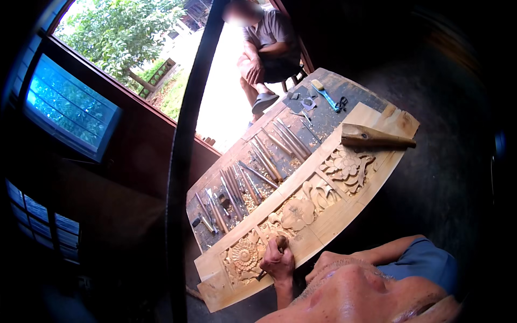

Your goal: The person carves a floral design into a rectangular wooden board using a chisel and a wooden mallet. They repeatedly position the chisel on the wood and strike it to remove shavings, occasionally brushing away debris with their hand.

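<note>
One carved wooden panel [298, 214] lies lengthwise along the near edge of the desk [353, 87], flowers and leaves in relief. Left hand [277, 262] closed round a wooden-ended tool [281, 241], above the panel's left part, beside a many-petalled flower. Right hand [319, 264] partly hidden by the wearer's head; cannot tell its grip. Wooden club [371, 137] on panel's right end. Carving tools [258, 176] among shavings [250, 202], far side. Blue-handled brush [326, 97] near desk's far right corner. Person [269, 32] seated beyond far edge.
</note>
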Available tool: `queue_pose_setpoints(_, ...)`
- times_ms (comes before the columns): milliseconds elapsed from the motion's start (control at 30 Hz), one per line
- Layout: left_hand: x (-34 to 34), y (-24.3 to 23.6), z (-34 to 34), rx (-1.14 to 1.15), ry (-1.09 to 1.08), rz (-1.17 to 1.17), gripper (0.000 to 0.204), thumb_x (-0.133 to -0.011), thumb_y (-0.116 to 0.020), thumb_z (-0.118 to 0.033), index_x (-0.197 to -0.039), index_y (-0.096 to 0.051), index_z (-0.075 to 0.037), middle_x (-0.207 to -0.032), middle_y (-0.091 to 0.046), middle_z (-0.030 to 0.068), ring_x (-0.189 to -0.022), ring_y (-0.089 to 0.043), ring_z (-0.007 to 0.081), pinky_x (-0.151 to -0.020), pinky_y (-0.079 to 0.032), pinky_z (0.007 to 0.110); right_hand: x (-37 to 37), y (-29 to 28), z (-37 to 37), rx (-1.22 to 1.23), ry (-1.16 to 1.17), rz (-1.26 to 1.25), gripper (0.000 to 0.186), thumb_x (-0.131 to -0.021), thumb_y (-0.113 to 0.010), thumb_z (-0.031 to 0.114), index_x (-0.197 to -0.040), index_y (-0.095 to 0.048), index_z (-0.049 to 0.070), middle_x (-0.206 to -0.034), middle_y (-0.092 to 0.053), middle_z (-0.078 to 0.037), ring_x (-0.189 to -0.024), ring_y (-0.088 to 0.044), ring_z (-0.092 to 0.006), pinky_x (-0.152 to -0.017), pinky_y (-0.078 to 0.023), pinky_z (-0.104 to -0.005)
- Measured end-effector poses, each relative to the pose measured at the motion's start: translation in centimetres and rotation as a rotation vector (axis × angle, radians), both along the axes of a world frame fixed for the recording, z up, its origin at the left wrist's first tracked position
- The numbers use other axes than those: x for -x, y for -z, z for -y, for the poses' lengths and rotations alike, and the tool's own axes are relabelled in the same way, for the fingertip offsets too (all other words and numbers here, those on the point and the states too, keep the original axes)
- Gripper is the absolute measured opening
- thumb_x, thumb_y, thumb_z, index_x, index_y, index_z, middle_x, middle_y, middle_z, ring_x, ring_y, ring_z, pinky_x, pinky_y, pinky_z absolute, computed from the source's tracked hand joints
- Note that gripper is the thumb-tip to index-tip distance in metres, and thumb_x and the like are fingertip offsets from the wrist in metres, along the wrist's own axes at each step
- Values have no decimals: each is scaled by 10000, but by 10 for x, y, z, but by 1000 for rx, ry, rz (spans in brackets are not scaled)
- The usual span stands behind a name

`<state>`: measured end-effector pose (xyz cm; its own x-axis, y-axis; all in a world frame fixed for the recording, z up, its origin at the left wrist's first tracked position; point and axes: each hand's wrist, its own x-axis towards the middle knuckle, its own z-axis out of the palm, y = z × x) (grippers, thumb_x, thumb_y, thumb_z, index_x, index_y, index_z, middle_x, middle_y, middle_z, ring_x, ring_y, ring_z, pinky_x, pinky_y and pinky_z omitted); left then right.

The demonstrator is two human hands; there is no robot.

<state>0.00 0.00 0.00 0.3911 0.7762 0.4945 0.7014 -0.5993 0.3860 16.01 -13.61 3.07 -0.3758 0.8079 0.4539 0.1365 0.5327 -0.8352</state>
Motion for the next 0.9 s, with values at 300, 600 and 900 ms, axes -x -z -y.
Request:
queue_pose_setpoints(300,11,-24,2,-139,31,90,187,-935,-779,-53,-1103,-697,-44,-959,-748,153,-800,-725,361,-704,-564,449,-36,5,-13,-269,733,319,255,-866,-876,150,-729,-671,87,-644,-619,-105,-552,-611,-310,-532,-457,-437)
queue_pose_setpoints(600,38,-116,-102,-444,20,418,131,-1024,-752,-97,-956,-674,-17,-837,-602,22,-700,-587,116,-642,-488,298,-53,21,-41,22,851,92,256,-909,-827,97,-729,-666,15,-669,-633,-188,-590,-640,-372,-573,-487,-442)
queue_pose_setpoints(900,25,-48,-280,29,3,922,289,-1099,-705,-277,-1005,-606,-22,-828,-644,34,-639,-694,138,-591,-560,274,-60,23,-47,185,846,155,275,-949,-799,194,-765,-690,22,-709,-663,-198,-632,-683,-374,-606,-520,-444)
